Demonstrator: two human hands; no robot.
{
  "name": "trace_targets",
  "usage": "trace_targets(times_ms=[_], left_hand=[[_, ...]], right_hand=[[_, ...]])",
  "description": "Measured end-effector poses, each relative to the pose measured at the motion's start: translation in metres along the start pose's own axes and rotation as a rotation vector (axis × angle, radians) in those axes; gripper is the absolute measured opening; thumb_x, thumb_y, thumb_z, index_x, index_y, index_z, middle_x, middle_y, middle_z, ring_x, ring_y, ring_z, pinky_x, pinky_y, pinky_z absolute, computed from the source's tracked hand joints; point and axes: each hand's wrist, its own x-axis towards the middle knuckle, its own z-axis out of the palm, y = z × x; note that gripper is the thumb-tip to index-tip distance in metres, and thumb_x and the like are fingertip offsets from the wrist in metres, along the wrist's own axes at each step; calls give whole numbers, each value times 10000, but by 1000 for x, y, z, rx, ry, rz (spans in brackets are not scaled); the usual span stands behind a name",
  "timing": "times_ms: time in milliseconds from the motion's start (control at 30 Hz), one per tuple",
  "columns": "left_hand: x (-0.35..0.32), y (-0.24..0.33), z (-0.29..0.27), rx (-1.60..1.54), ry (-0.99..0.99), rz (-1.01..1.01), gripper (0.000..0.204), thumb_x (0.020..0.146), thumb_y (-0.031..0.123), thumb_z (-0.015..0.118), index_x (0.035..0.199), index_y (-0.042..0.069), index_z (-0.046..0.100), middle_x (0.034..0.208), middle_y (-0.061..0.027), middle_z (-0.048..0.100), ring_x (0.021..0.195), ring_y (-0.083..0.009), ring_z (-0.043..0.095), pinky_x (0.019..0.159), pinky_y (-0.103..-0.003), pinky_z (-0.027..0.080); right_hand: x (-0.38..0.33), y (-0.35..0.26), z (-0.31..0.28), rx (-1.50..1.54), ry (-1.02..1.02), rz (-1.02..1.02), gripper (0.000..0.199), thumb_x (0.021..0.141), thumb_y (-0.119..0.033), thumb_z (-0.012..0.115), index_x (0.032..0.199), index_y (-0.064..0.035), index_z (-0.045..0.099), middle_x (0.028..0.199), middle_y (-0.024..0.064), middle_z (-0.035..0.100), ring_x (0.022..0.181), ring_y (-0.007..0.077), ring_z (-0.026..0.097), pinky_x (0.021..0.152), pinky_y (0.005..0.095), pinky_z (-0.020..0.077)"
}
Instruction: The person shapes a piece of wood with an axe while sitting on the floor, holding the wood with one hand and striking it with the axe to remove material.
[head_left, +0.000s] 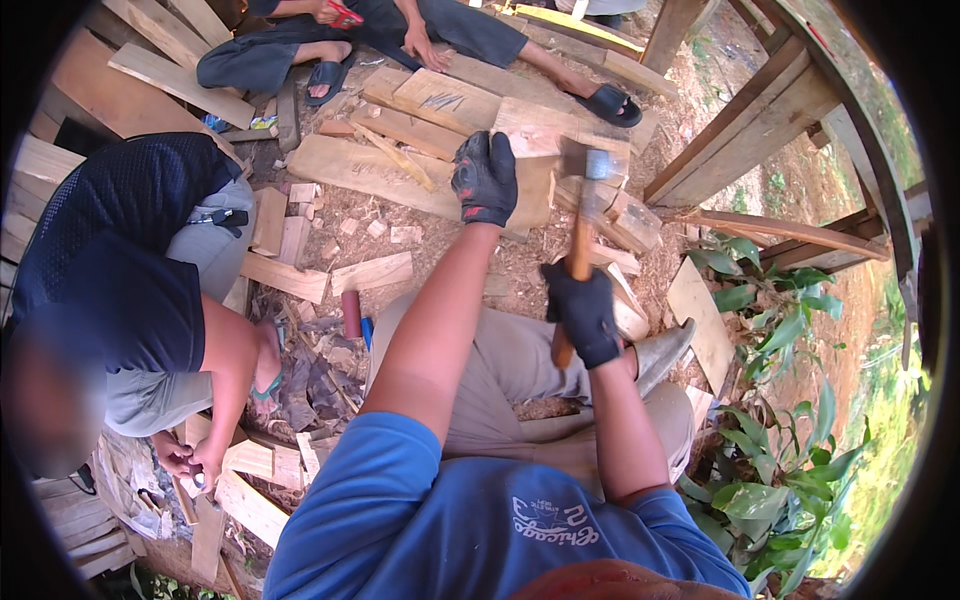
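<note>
My right hand [583,315], in a black glove, is closed round the wooden handle of a hammer [580,250]. The hammer stands raised, its metal head slightly blurred in front of a pale wood block [530,127]. To its left, my left hand [484,180], in a black glove with red marks, is held closed over the boards. Whatever its fingers hold, if anything, is hidden. Beneath and beyond that hand lie a wide plank [375,178] and a thicker board [445,100] with dark scribbled marks.
At left crouches a person [150,270] in a dark top, hands together. Across the boards sits another person [450,30] with a red-handled tool [345,15]. Offcuts [372,272] and wood chips litter the ground. A timber frame [745,120] and leafy plants [770,490] stand at right.
</note>
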Motion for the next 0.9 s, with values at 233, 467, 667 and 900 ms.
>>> trace_targets(times_ms=[233,467,667,900], left_hand=[[0,-8,2,-37,17,-16,479,1101,323,407,1095,-2,758,1090,-246,746,1065,-479,668,933,-540,507],[-1,-12,3,-49,25,-10,571,1083,515,473,985,-2,696,1029,-300,702,1041,-518,639,906,-587,496],[2,4,-4,-93,104,-28,471,1108,355,395,904,3,633,954,-265,670,979,-515,612,854,-582,455],[-1,-15,3,-54,7,-43,506,1079,478,520,995,5,679,1007,-294,688,1045,-509,633,906,-584,493]], right_hand=[[-47,-53,-33,271,22,-242,162,927,-133,817,887,-26,702,666,21,639,539,96,585,506,276,444],[-63,-80,-31,675,128,-773,140,986,-7,697,892,-51,603,812,55,666,698,139,646,626,288,519],[39,35,-14,-21,-125,-7,233,924,-232,790,880,-29,683,712,47,637,555,178,605,534,385,494],[-17,-16,-55,463,18,-131,179,983,-161,782,932,-70,636,649,3,554,493,123,519,464,311,432]])
